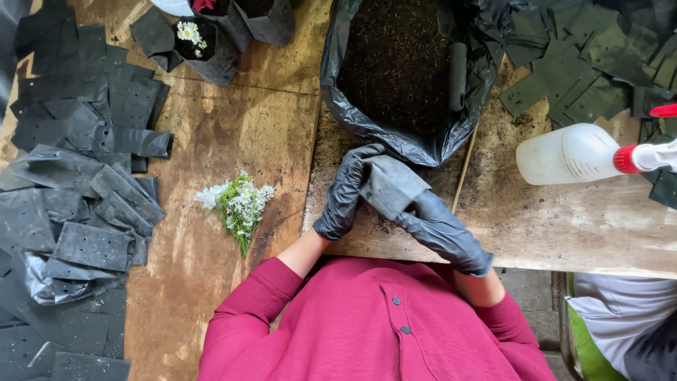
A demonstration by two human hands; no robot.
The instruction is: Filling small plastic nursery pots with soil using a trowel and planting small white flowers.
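Both my hands wear black gloves. My left hand [344, 194] and my right hand [441, 229] together grip a small black plastic nursery bag [389, 183], held just above the table's near edge. Right behind it stands a large black sack [352, 116] open at the top and filled with dark soil [395, 60]. A dark scoop handle [458, 74] sticks out of the soil. A small bunch of white flowers with green stems [240, 204] lies on the wooden table [233, 134] to the left of my hands.
Flat black nursery bags lie heaped at the left [77, 197] and at the far right [592, 63]. A white spray bottle with a red nozzle [582, 152] lies at the right. Filled bags with flowers [194, 39] stand at the back. Another person's clothing [620, 324] shows at lower right.
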